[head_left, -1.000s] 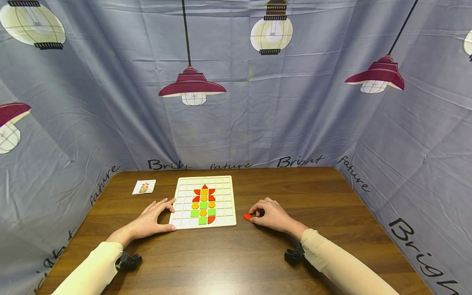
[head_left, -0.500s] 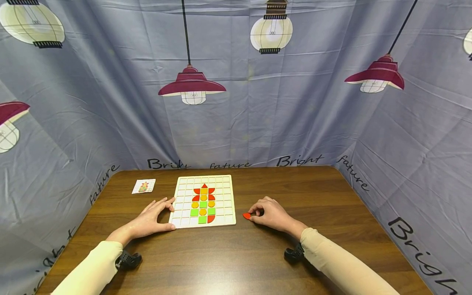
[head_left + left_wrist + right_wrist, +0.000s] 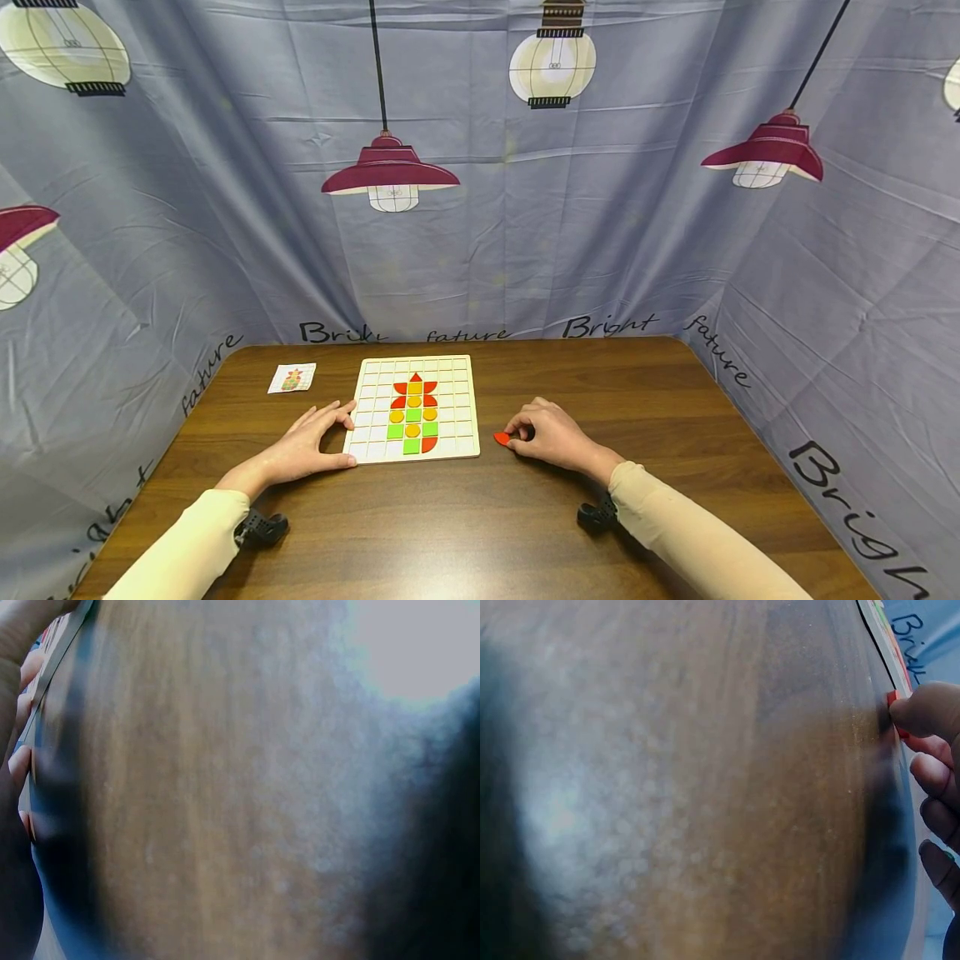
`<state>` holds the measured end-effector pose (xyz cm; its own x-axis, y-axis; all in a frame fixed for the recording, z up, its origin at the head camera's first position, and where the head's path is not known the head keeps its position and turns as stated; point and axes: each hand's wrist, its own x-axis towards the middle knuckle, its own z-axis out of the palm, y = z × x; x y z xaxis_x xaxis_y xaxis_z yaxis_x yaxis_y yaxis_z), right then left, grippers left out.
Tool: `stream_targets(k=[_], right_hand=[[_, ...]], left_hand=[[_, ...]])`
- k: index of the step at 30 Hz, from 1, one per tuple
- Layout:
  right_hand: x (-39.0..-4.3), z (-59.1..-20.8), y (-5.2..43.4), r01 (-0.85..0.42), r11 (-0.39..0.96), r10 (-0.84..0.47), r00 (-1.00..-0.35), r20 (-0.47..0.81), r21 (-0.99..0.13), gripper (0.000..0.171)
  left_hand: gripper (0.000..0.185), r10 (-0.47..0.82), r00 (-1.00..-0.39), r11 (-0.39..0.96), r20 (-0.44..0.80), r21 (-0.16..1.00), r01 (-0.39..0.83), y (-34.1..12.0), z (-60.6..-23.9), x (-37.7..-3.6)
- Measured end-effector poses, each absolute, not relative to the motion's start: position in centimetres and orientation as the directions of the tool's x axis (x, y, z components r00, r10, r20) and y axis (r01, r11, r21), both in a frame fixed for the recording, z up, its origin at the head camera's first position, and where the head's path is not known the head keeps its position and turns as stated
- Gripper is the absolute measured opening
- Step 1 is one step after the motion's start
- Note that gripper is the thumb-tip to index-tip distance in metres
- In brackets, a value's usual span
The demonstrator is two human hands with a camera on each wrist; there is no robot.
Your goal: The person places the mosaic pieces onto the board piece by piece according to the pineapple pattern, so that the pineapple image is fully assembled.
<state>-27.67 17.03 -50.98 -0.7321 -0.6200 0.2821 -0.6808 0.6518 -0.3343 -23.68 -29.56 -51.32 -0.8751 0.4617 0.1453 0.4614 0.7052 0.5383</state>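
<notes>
A pale square grid board (image 3: 457, 408) lies on the table, with flat red, green and yellow-orange pieces laid in a pineapple-like figure. My left hand (image 3: 306, 447) touches its left side. The thumb is at the near left corner and fingertips rest along the left edge, spread apart. To the right of the board, my right hand (image 3: 553, 433) pinches a small red piece (image 3: 502, 438) between thumb and fingers, at or just above the tabletop. The right wrist view shows part of this red piece (image 3: 892, 698) by the thumb; its full outline is hidden.
A small card (image 3: 292, 378) printed with a similar pineapple pattern lies at the table's far left. The brown wooden table (image 3: 420, 533) is bounded by a grey-blue curtain (image 3: 465, 250) with printed lamps and lettering. Each wrist wears a black device.
Both hands keep their places, the left at the board and the right with the red piece. Only a very slight shift of the whole view shows.
</notes>
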Motion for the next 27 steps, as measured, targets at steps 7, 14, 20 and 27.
stream_targets(k=[7,14,20,27], right_hand=[[-27.63,-51.05,16.99,-0.694,0.646,-0.627,-0.72,0.297,-0.318,0.013],[-27.5,-51.16,16.92,-0.682,0.652,-0.614,-0.731,0.296,-0.331,0.013],[-27.33,-51.24,16.82,-0.663,0.663,-0.595,-0.749,0.292,-0.348,0.013],[-27.35,-51.4,16.83,-0.659,0.664,-0.587,-0.752,0.301,-0.353,0.013]], left_hand=[[0.05,0.463,-0.874,0.705,0.147,0.538,0.463,-29.57,-51.33,-23.68],[0.05,0.462,-0.875,0.704,0.146,0.539,0.462,-29.57,-51.34,-23.65],[0.05,0.462,-0.876,0.706,0.142,0.539,0.46,-29.55,-51.35,-23.6],[0.049,0.459,-0.878,0.705,0.14,0.544,0.455,-29.52,-51.31,-23.58]])
